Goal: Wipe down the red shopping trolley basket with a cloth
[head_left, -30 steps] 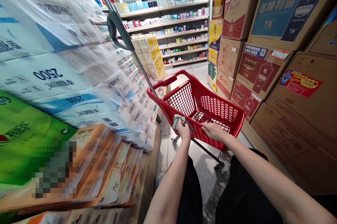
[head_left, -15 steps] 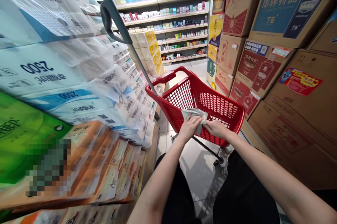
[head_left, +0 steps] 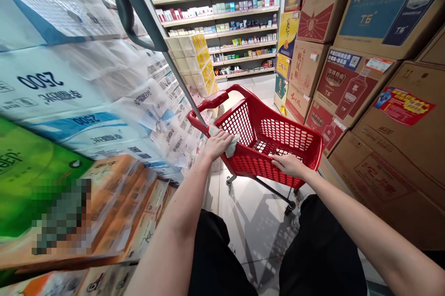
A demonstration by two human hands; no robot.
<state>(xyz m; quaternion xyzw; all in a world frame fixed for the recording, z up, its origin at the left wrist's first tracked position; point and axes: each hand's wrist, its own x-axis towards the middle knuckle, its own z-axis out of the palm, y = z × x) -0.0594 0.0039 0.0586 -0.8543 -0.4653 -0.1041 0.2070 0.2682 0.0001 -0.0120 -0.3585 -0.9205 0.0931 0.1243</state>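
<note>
Tissue packs [head_left: 69,101] stacked high at far left, wrapped in clear film, with green and orange packs [head_left: 104,212] lower down. Grey handle [head_left: 139,22] on a slim pole rising up and to the left from the basket's left rim, across the packs. Left hand [head_left: 217,143] pressed palm-down on a pale cloth [head_left: 232,144] against the left rim of the red basket [head_left: 278,148], fingers spread over the cloth rather than clenched. Basket on small wheels, standing on the tiled floor [head_left: 257,222] in the aisle, red grip [head_left: 217,100] at its far end, nothing showing inside but the mesh bottom. Right hand [head_left: 290,165] laid flat on the near rim, fingers curled lightly over the edge, touching the plastic. Shelves [head_left: 222,22] of small goods beyond, well apart. Cardboard boxes [head_left: 365,78] piled at right, just beside the basket.
</note>
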